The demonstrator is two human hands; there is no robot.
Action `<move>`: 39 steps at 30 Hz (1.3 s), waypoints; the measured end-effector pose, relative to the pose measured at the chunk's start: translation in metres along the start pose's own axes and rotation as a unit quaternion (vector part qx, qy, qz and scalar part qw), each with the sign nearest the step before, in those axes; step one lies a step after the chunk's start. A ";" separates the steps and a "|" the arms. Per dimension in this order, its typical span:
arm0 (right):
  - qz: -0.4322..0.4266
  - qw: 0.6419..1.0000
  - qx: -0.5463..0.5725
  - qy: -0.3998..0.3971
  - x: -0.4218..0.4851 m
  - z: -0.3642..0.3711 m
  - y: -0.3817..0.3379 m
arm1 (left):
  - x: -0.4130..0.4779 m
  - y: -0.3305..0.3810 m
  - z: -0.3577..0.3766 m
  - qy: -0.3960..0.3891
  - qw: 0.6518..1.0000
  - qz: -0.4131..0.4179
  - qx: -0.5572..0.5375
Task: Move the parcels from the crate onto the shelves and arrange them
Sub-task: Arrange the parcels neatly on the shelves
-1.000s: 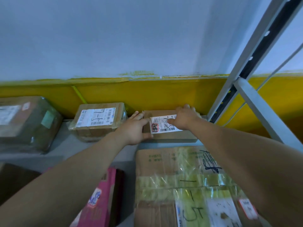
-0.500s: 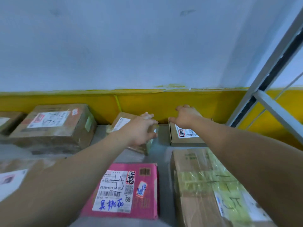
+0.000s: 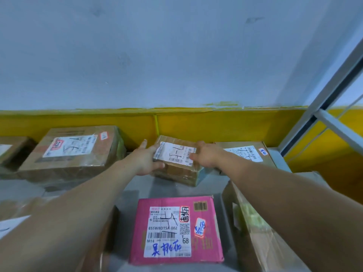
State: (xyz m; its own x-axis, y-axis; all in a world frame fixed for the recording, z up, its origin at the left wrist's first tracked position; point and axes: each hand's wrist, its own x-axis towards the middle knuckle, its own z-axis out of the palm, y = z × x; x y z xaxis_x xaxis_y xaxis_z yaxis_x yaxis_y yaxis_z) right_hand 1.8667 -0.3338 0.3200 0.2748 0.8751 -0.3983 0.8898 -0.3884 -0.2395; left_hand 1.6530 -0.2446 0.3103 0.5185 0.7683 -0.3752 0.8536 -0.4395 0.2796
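Note:
A small brown cardboard parcel with a white label stands at the back of the grey shelf, turned slightly askew. My left hand grips its left side and my right hand grips its right side. Just right of it lies a flat brown parcel with a white label, partly hidden by my right forearm. A pink parcel with a white label and blue writing lies in front, nearer me. The crate is out of view.
A larger brown parcel sits back left, with another at the far left edge. A taped carton lies front right under my right arm. A yellow back panel and a grey shelf upright bound the space.
Both hands left the flat parcel at back right and shifted left onto the small brown parcel, which they now grip on both sides. The view panned left.

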 end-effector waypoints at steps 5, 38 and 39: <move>-0.014 0.998 0.057 0.012 0.023 0.008 -0.011 | 0.007 0.003 0.011 0.017 0.999 0.005 -0.030; -0.095 0.988 0.014 0.119 0.022 -0.002 -0.094 | -0.102 -0.057 -0.029 0.041 0.991 -0.030 0.121; -0.115 0.987 0.010 0.116 0.011 0.002 -0.116 | -0.120 -0.072 -0.032 0.049 0.991 -0.038 0.119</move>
State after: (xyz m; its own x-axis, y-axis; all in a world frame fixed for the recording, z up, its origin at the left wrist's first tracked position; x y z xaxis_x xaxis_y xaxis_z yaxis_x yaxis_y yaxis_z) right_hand 1.7657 -0.2795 0.3414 0.1453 0.9823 -0.1185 0.9318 -0.1761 -0.3173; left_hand 1.5275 -0.2899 0.3633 0.4550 0.8398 -0.2961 0.8837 -0.4668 0.0341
